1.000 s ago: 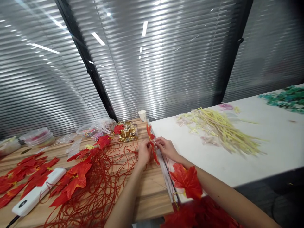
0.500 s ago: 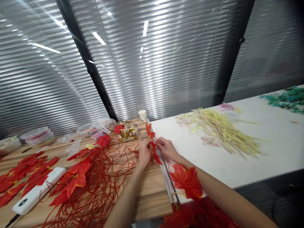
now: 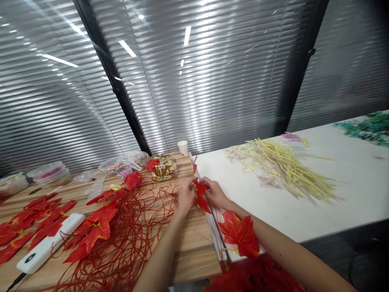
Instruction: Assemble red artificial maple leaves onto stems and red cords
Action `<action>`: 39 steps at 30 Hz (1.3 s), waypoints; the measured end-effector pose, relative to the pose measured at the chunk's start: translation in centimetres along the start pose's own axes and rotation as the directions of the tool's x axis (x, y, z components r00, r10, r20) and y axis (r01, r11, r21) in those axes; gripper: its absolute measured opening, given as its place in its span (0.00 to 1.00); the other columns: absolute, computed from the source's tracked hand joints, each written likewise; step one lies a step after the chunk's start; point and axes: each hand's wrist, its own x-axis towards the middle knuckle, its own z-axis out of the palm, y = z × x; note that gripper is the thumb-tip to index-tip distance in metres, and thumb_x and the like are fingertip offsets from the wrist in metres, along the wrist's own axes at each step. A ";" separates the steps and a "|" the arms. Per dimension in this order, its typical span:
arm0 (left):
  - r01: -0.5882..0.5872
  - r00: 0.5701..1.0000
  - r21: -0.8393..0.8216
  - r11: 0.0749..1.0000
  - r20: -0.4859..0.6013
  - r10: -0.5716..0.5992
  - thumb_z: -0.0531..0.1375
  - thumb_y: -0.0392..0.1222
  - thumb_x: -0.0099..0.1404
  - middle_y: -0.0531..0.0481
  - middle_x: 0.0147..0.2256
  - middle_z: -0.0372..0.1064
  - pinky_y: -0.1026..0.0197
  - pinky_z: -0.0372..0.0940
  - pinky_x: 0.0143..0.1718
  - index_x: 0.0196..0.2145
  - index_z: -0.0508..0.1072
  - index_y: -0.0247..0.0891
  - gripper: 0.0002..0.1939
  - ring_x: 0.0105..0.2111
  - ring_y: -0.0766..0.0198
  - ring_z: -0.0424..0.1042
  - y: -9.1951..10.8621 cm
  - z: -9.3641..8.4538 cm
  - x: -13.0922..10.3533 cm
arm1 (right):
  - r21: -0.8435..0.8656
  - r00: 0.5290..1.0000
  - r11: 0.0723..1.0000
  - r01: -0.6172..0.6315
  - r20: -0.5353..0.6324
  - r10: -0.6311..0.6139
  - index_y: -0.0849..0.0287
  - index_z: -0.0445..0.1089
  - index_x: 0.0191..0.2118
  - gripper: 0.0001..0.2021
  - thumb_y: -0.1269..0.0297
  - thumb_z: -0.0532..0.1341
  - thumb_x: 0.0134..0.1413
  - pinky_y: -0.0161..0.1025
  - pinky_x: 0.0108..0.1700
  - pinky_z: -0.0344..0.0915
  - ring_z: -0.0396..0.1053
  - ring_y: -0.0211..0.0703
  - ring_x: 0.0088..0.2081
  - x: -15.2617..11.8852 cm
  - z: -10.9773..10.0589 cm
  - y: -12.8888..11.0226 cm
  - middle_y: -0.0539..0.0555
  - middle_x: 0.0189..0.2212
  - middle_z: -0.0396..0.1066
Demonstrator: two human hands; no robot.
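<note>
Both hands meet over the seam between the two tables, closed on a red artificial maple leaf (image 3: 201, 196). My left hand (image 3: 186, 194) pinches it from the left side, near its upper end. From the right, my right hand (image 3: 215, 192) has its fingers bent and pressed to the leaf's edge. A smaller red leaf piece (image 3: 195, 165) sticks up just beyond the fingertips. Below my right forearm hangs another red maple leaf (image 3: 240, 234), over a heap of red leaves (image 3: 255, 275) at the bottom edge. Exactly what the fingertips pinch is partly hidden.
Left of my hands, tangled red cord (image 3: 130, 227) and more red leaves (image 3: 94, 227) cover the wooden table. A white power strip (image 3: 50, 244), gold packet (image 3: 164, 168) and paper cup (image 3: 182, 147) lie around. Yellow stems (image 3: 288, 170) and green foliage (image 3: 370, 126) lie on the white table.
The leaf between my hands has turned and shows a broader face, its upper part shifting right. My right hand has drawn in slightly, its fingers curling closer to the leaf.
</note>
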 end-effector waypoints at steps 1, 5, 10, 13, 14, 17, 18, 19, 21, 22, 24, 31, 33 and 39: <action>0.011 1.000 -0.009 1.000 -0.007 -0.012 0.50 0.25 0.54 0.47 0.37 0.71 0.61 0.63 0.40 0.37 0.72 0.36 0.17 0.36 0.63 0.69 0.1 0.0 0.0 | -0.005 1.000 1.000 0.007 0.004 -0.007 0.60 0.65 0.37 0.10 0.75 0.51 0.49 0.35 0.35 0.63 0.69 0.38 0.32 0.0 0.0 0.0 0.51 0.31 0.71; 0.098 0.994 -0.069 0.993 -0.045 -0.101 0.51 0.26 0.53 0.47 0.36 0.72 0.62 0.64 0.35 0.37 0.72 0.34 0.16 0.31 0.65 0.69 0.1 0.0 0.1 | 0.005 1.000 1.000 -0.021 -0.002 0.021 0.60 0.64 0.37 0.08 0.72 0.51 0.51 0.35 0.34 0.63 0.68 0.38 0.30 -0.1 0.1 0.0 0.51 0.30 0.71; 0.122 0.989 -0.103 0.987 -0.073 -0.130 0.52 0.24 0.51 0.47 0.36 0.72 0.64 0.64 0.33 0.36 0.73 0.34 0.16 0.30 0.66 0.69 0.0 0.0 0.2 | 0.049 0.999 0.998 -0.040 -0.006 0.040 0.60 0.63 0.35 0.06 0.70 0.51 0.52 0.35 0.33 0.64 0.69 0.39 0.31 0.1 0.3 0.4 0.52 0.29 0.70; 0.134 0.987 -0.110 0.985 -0.076 -0.143 0.52 0.24 0.51 0.47 0.35 0.72 0.64 0.64 0.33 0.35 0.73 0.34 0.16 0.29 0.66 0.69 0.3 -0.1 0.2 | 0.042 0.999 0.998 -0.040 -0.011 0.040 0.60 0.63 0.35 0.06 0.70 0.51 0.52 0.36 0.34 0.65 0.69 0.39 0.32 0.1 0.3 0.4 0.52 0.30 0.71; 0.137 0.987 -0.111 0.984 -0.073 -0.145 0.52 0.24 0.51 0.47 0.34 0.72 0.64 0.64 0.33 0.34 0.74 0.34 0.16 0.29 0.66 0.69 0.4 -0.1 0.2 | 0.040 0.999 0.998 -0.043 -0.013 0.043 0.60 0.63 0.35 0.06 0.70 0.51 0.52 0.36 0.34 0.65 0.69 0.39 0.32 0.0 0.3 0.4 0.52 0.30 0.71; 0.122 0.990 -0.112 0.986 -0.053 -0.128 0.52 0.24 0.51 0.48 0.32 0.73 0.64 0.64 0.32 0.32 0.74 0.34 0.15 0.29 0.65 0.70 0.8 -0.3 0.2 | 0.048 0.999 0.998 -0.050 -0.008 0.050 0.60 0.63 0.35 0.06 0.70 0.51 0.52 0.35 0.33 0.65 0.70 0.39 0.31 0.0 0.4 0.3 0.52 0.30 0.71; 0.110 0.992 -0.110 0.988 -0.050 -0.116 0.52 0.24 0.51 0.48 0.32 0.73 0.64 0.64 0.33 0.32 0.74 0.35 0.15 0.30 0.65 0.70 0.9 -0.3 0.2 | 0.050 0.999 0.997 -0.050 -0.007 0.051 0.60 0.63 0.35 0.06 0.70 0.51 0.52 0.36 0.33 0.65 0.70 0.39 0.32 0.0 0.4 0.3 0.53 0.31 0.71; 0.100 0.993 -0.107 0.989 -0.048 -0.106 0.52 0.24 0.51 0.49 0.32 0.73 0.64 0.64 0.33 0.32 0.75 0.35 0.16 0.30 0.65 0.70 0.9 -0.3 0.2 | 0.053 0.999 0.997 -0.050 -0.006 0.051 0.60 0.63 0.35 0.06 0.70 0.51 0.53 0.36 0.34 0.65 0.70 0.39 0.32 0.0 0.4 0.4 0.53 0.31 0.71; 0.098 0.993 -0.100 0.990 -0.048 -0.103 0.52 0.24 0.51 0.49 0.32 0.73 0.64 0.64 0.33 0.33 0.75 0.35 0.16 0.30 0.65 0.69 0.9 -0.3 0.2 | 0.051 0.999 0.997 -0.053 -0.003 0.053 0.60 0.63 0.35 0.06 0.70 0.51 0.53 0.36 0.34 0.65 0.70 0.39 0.32 0.0 0.5 0.5 0.53 0.31 0.71; 0.106 0.993 -0.096 0.990 -0.047 -0.110 0.52 0.24 0.51 0.49 0.32 0.73 0.64 0.64 0.33 0.33 0.75 0.35 0.16 0.30 0.65 0.69 0.8 -0.2 0.2 | 0.050 0.999 0.997 -0.054 -0.001 0.054 0.60 0.63 0.35 0.06 0.70 0.51 0.53 0.36 0.34 0.65 0.69 0.39 0.31 0.0 0.5 0.5 0.53 0.30 0.71; 0.113 0.992 -0.088 0.990 -0.037 -0.117 0.51 0.24 0.51 0.49 0.31 0.73 0.64 0.63 0.33 0.32 0.75 0.35 0.16 0.29 0.65 0.69 0.6 -0.2 0.2 | 0.041 0.999 0.998 -0.053 -0.003 0.053 0.60 0.63 0.35 0.06 0.69 0.51 0.54 0.36 0.33 0.65 0.69 0.39 0.30 0.0 0.5 0.5 0.52 0.29 0.70; 0.108 0.993 -0.080 0.991 -0.029 -0.111 0.52 0.25 0.50 0.49 0.30 0.73 0.66 0.62 0.30 0.31 0.75 0.35 0.15 0.28 0.65 0.68 0.4 -0.1 0.1 | 0.048 0.998 0.997 -0.057 -0.031 0.058 0.60 0.63 0.34 0.05 0.69 0.51 0.53 0.36 0.32 0.64 0.68 0.39 0.28 0.0 0.3 0.4 0.52 0.28 0.70; 0.111 0.993 -0.086 0.990 -0.026 -0.114 0.52 0.26 0.51 0.50 0.29 0.72 0.66 0.62 0.30 0.31 0.75 0.34 0.14 0.28 0.66 0.68 0.4 -0.1 0.1 | 0.048 0.998 0.997 -0.054 -0.030 0.056 0.60 0.63 0.33 0.05 0.68 0.51 0.53 0.36 0.32 0.64 0.68 0.40 0.29 0.1 0.3 0.5 0.52 0.28 0.70; 0.112 0.993 -0.071 0.991 -0.025 -0.114 0.52 0.24 0.50 0.50 0.30 0.73 0.66 0.62 0.31 0.32 0.75 0.35 0.16 0.28 0.66 0.69 0.5 -0.2 0.1 | 0.035 0.998 0.998 -0.055 -0.024 0.056 0.60 0.63 0.33 0.05 0.69 0.51 0.53 0.36 0.31 0.63 0.67 0.39 0.28 0.1 0.3 0.7 0.52 0.28 0.69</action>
